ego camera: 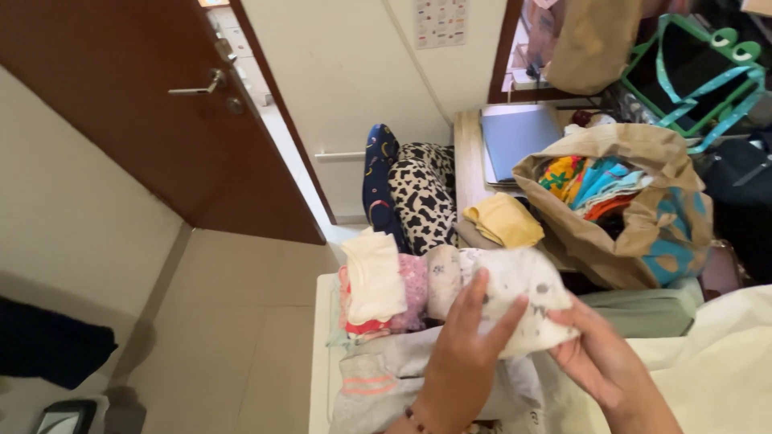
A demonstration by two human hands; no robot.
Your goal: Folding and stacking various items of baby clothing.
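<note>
Hands are gripping a white spotted cloth (523, 301) above the folded stack (386, 293): left hand (462, 345) is pressing spread fingers on it, right hand (591, 350) is pinching its edge beside a paper bag (635, 233).

Single head-worn view, tilted sideways, looking down and forward from close above the person's left hand (458, 354) and right hand (599, 358) at the lower edge. Folded clothes lie just beyond; a brown paper bag (635, 217) and a wooden door (145, 104) sit farther off.
</note>
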